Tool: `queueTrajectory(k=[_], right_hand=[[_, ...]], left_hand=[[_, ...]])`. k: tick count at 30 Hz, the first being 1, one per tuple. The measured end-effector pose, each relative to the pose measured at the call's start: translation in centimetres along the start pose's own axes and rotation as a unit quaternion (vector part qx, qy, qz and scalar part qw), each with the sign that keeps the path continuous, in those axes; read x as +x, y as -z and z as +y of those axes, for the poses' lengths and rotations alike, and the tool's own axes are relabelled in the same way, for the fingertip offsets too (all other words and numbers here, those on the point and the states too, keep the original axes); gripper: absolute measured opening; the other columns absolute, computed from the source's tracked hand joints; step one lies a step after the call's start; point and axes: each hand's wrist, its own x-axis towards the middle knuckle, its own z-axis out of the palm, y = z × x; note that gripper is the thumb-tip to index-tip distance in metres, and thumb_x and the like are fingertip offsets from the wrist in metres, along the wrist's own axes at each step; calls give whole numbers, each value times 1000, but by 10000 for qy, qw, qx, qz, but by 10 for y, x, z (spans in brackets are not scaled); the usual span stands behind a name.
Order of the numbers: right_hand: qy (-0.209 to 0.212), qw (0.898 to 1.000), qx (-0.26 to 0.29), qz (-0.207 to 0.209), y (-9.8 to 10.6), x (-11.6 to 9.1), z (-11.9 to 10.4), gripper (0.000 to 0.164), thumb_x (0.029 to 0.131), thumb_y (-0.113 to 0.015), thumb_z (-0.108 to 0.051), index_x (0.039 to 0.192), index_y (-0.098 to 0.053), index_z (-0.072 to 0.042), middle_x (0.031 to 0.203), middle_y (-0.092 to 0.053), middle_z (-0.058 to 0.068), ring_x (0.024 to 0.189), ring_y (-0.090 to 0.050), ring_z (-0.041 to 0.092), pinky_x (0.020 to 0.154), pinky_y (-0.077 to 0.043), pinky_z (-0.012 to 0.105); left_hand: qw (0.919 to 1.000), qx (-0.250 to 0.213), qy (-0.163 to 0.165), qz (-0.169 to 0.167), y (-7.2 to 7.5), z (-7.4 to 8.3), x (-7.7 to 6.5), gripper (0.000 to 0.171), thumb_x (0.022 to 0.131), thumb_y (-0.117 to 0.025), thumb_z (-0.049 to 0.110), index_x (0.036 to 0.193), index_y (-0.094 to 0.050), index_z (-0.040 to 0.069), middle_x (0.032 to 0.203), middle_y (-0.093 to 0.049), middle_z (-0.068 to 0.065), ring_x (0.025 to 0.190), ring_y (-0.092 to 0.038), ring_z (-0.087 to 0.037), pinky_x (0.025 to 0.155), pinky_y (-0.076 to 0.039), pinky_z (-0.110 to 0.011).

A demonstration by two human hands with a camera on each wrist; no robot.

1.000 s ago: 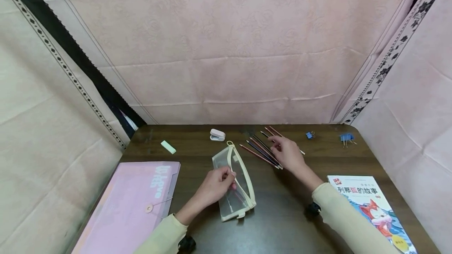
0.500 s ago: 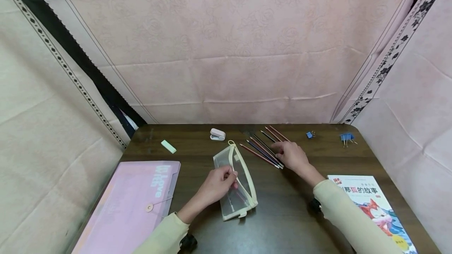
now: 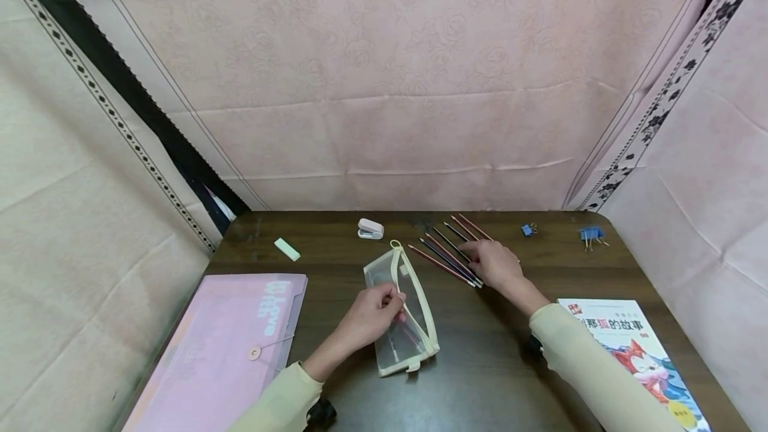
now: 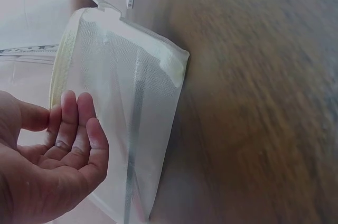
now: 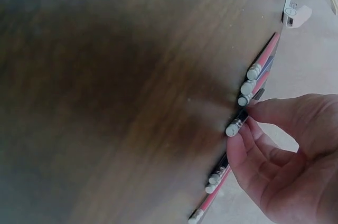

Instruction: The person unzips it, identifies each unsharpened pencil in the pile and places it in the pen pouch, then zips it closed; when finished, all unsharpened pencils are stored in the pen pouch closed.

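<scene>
We see the right hand [image 3: 493, 264] shifted slightly towards the right edge of the worktop [image 3: 480, 372], seemingly pinching a black pencil [image 5: 241, 119], likely unlifted; the left hand [image 3: 372, 315] still pinches the mesh case's [image 3: 379, 274] rim, mid-worktop.

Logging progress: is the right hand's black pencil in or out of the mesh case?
Out: the right hand pinches the black pencil beside other pencils, apart from the mesh case.

Pale pink patterned cloth hangings [image 3: 384, 85] around a dark brown wood-grain tabletop [image 3: 480, 365] with slim eraser-tipped pencils [image 3: 444, 259] and a flat lilac string-tied folder [image 3: 210, 339] show a screened-off study space.
</scene>
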Motion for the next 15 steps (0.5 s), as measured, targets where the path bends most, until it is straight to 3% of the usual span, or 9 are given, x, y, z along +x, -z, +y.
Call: queueTrajectory(k=[9, 15], right_hand=[[38, 9999, 1, 158, 7, -1, -1, 48, 80, -65, -7, 124, -64, -26, 75, -67, -7, 59, -54, 12, 43, -36, 29], [283, 9967, 522, 546, 21, -5, -14, 47, 80, -66, -10, 124, -62, -27, 75, -66, -8, 57, -54, 10, 47, -39, 29]], left_hand=[[10000, -4, -33, -3, 0, 1, 0, 34, 97, -49, 49, 80, -57, 21, 76, -69, 7, 69, -60, -10, 52, -42, -27], [10000, -67, -31, -2, -2, -1, 0, 33, 98, -50, 46, 80, -58, 20, 76, -70, 4, 69, -60, -10, 55, -44, -28]])
